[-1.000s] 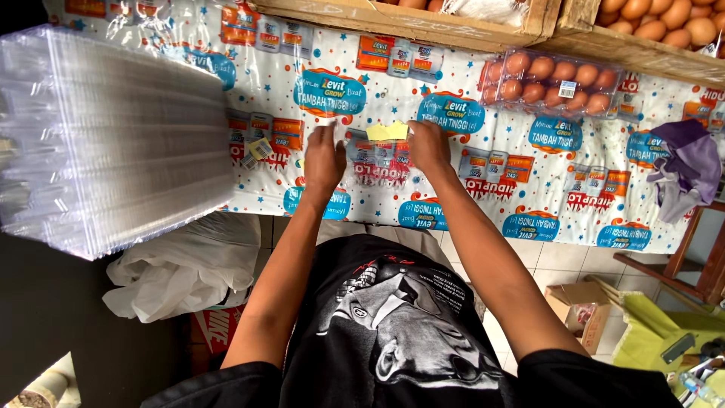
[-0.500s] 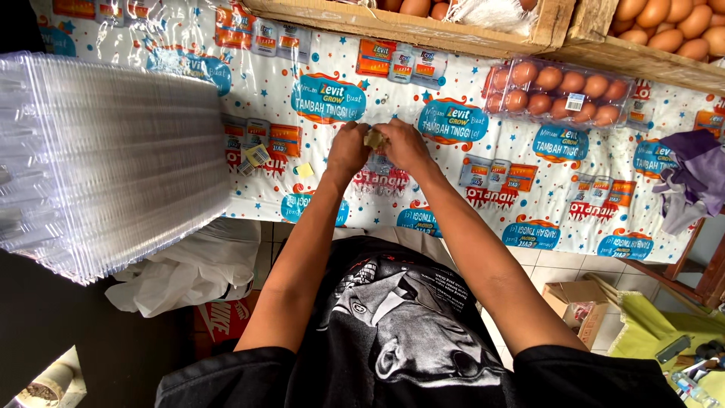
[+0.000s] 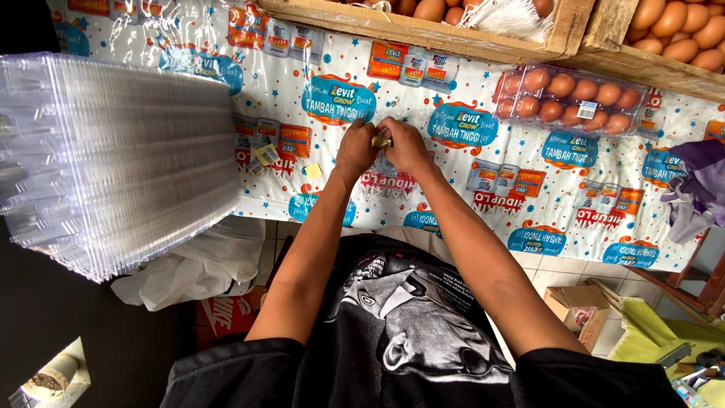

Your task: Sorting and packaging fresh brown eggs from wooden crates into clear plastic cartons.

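My left hand [image 3: 355, 148] and my right hand [image 3: 408, 147] are pressed together over the printed plastic table cover [image 3: 483, 189]. Between their fingertips they pinch a small folded yellowish piece of paper [image 3: 381, 141]; most of it is hidden by the fingers. A small yellow scrap [image 3: 313, 171] lies on the cover just left of my left wrist, and a small tag [image 3: 266, 155] lies further left.
A tall stack of clear plastic egg cartons [image 3: 113, 159] fills the left. A closed clear carton of brown eggs [image 3: 570, 98] lies at the right, below wooden crates of eggs [image 3: 664, 45]. Purple cloth [image 3: 702, 189] hangs far right. A white bag [image 3: 196, 264] and a cardboard box [image 3: 581, 313] are on the floor.
My hands were apart, holding a yellow slip stretched between them; they have come together at the middle, and the slip is now bunched small between the fingertips.
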